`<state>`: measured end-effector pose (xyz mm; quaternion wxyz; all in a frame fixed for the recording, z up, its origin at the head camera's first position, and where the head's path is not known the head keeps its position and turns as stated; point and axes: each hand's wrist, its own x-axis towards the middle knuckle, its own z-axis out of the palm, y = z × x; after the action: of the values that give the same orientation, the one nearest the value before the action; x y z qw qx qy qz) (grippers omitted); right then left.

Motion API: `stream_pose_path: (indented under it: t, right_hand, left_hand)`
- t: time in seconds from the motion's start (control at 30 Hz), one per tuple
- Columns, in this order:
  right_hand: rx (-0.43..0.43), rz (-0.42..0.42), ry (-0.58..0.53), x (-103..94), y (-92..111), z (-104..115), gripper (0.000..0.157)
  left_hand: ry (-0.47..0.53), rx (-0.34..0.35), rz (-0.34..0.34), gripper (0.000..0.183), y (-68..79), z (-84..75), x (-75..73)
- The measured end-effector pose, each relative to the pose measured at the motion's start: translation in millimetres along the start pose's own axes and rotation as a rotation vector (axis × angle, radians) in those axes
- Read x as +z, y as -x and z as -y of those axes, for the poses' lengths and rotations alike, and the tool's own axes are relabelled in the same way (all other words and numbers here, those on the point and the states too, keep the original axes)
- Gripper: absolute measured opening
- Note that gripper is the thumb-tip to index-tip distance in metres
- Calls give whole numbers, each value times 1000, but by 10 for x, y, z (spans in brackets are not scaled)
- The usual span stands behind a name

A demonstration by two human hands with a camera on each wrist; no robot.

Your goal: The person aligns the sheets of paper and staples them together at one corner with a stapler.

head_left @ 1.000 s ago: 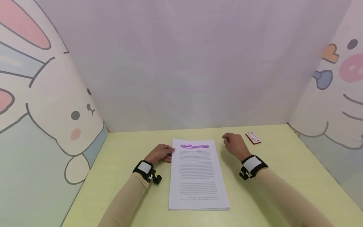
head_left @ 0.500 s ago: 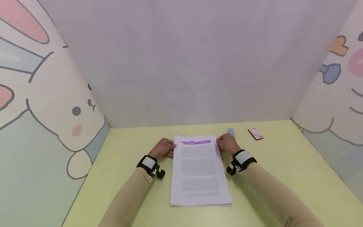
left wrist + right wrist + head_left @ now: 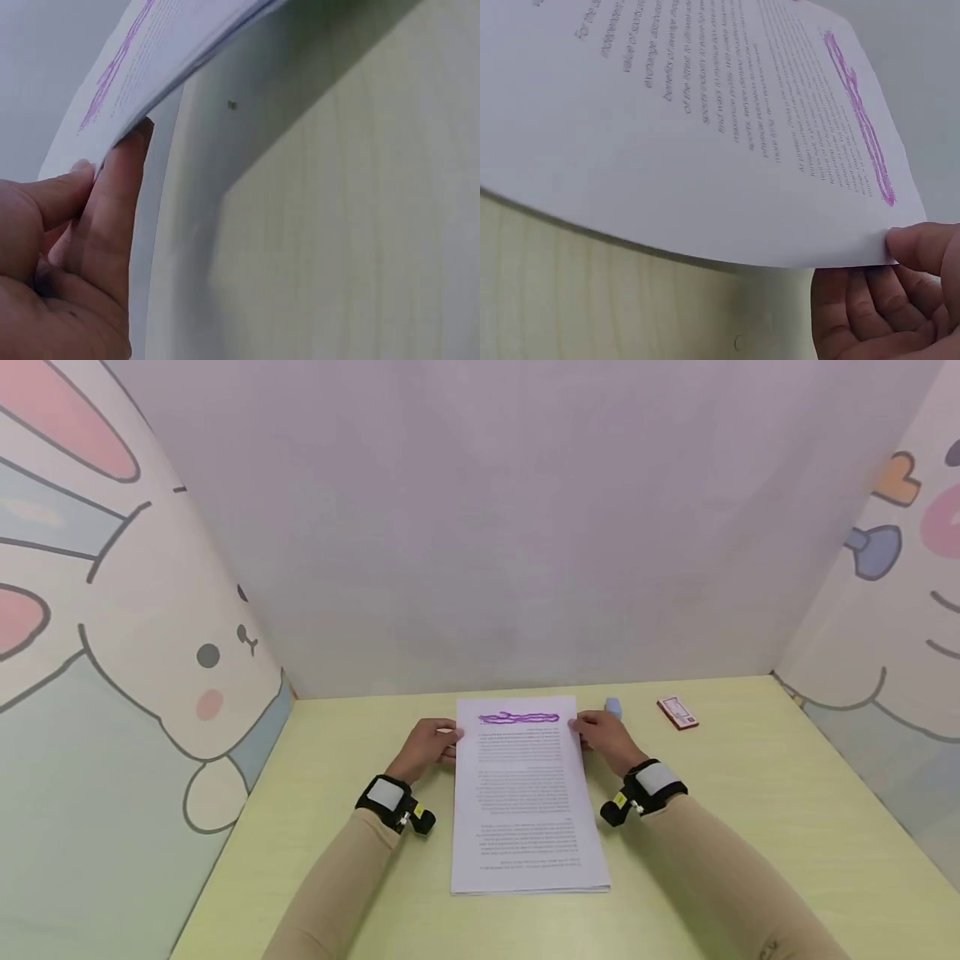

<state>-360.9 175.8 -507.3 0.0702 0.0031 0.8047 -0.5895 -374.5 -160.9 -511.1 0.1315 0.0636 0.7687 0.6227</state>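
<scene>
A stack of printed paper (image 3: 525,793) lies before me, its print upside down and a purple scribble (image 3: 519,718) across its far end. My left hand (image 3: 429,748) pinches the far left edge, thumb on top and fingers beneath. At the far right corner my right hand (image 3: 606,739) grips the stack the same way. In the left wrist view the paper (image 3: 172,52) stands raised off the table, its shadow below. The right wrist view shows the sheet (image 3: 705,172) bowed, with the right thumb (image 3: 919,247) on its top face.
A small light-blue block (image 3: 613,707) sits just behind my right hand. Farther right lies a small red and white box (image 3: 677,712). The pale yellow table (image 3: 360,885) ends at a plain back wall (image 3: 510,568), with cartoon-printed panels on both sides.
My right hand has moved left from beside the stack and taken hold of its far right corner. The far end of the stack has risen. The light-blue block has come into sight.
</scene>
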Motion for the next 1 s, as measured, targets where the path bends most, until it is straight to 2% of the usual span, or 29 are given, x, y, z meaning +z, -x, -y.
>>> stream_pose_path:
  t: [0.13, 0.3, 0.43, 0.57, 0.7, 0.8, 0.87, 0.93, 1.0]
  right_hand:
    - [-60, -25, -67, -8, -1, -25, 29]
    - [-66, -99, -32, 45, -4, -45, 27]
    - [-67, -127, -27, 68, 24, -76, 27]
    - [-65, -102, -49, 100, 50, -115, 27]
    - [-91, -22, -54, 123, 46, -150, 34]
    - [-165, 7, 37, 120, -13, -147, 46]
    - [-248, -16, 150, 112, -81, -130, 53]
    - [-323, -62, 271, 109, -138, -109, 50]
    - [-365, -102, 363, 106, -179, -90, 42]
  left_hand:
    - [10, 24, 11, 27, -35, -22, 16]
    - [-2, 21, 50, 30, -65, -29, 15]
    - [-5, 7, 63, 38, -100, -26, -26]
    - [-24, 59, 74, 49, -165, -11, -70]
    - [-73, 114, 99, 44, -211, 36, -100]
    - [-90, 118, 93, 35, -231, 61, -104]
    - [-90, 124, 97, 34, -244, 54, -96]
    - [-90, 135, 112, 36, -259, 38, -85]
    - [-102, 146, 134, 37, -277, 15, -73]
